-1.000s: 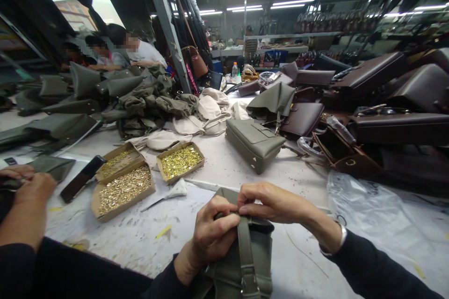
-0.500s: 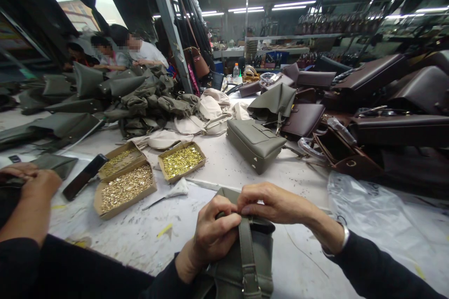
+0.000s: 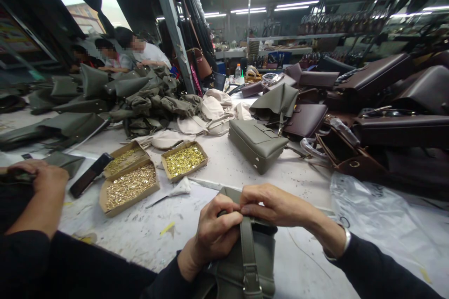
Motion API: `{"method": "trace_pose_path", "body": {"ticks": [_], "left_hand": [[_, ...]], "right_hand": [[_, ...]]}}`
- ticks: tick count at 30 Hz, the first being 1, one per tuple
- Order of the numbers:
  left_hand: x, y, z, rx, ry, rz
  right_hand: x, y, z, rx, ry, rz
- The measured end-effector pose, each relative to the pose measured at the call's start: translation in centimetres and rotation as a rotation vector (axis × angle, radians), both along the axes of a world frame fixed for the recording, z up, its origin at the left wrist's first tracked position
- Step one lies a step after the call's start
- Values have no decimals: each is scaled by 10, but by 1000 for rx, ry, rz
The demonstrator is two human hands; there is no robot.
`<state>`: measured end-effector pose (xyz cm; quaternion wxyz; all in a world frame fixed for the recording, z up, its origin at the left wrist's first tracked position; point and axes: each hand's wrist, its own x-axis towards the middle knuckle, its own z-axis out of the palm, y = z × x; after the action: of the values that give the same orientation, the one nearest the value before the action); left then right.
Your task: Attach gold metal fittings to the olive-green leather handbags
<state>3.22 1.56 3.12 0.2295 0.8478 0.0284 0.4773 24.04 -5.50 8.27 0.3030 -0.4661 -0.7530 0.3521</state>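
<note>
Right in front of me stands an olive-green handbag (image 3: 261,252), a strap with a buckle running down its near side. My left hand (image 3: 218,224) is closed around the bag's upper edge, thumb and fingers bent. Meeting it there, my right hand (image 3: 271,203) pinches at the same top edge with its fingertips. Whatever small part lies between the fingertips is hidden. Beyond my hands, a second olive handbag (image 3: 257,145) lies on its side. To the left are cardboard trays of small gold metal pieces (image 3: 131,186) and yellow-gold pieces (image 3: 185,159).
A co-worker's hands (image 3: 47,177) work at the left edge. Near them lie a dark phone (image 3: 91,175) and a pointed tool wrapped in white (image 3: 178,188). Olive bag pieces (image 3: 140,93) are heaped behind. Brown bags (image 3: 375,72) and clear plastic (image 3: 372,210) fill the right.
The view has shifted slightly, so the scene sits a little further right. My hands keep their hold at the bag's top edge. The co-worker's hands have moved slightly.
</note>
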Motion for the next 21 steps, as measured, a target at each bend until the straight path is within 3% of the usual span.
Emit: {"method": "trace_pose_path", "body": {"ticks": [2,9,16,21], "left_hand": [[1,0,0,-2,-7,-1],[0,0,1,-15,-11,30],[2,3,2,-7,-8,0],[4,-2,-13,-36,-26,40]], "right_hand": [[-1,1,-1,-26,-45,-17],[8,5,-4,-51,161,29],[4,6,8,49,-52,31],[-3,5,8,-31,-170,35]]}}
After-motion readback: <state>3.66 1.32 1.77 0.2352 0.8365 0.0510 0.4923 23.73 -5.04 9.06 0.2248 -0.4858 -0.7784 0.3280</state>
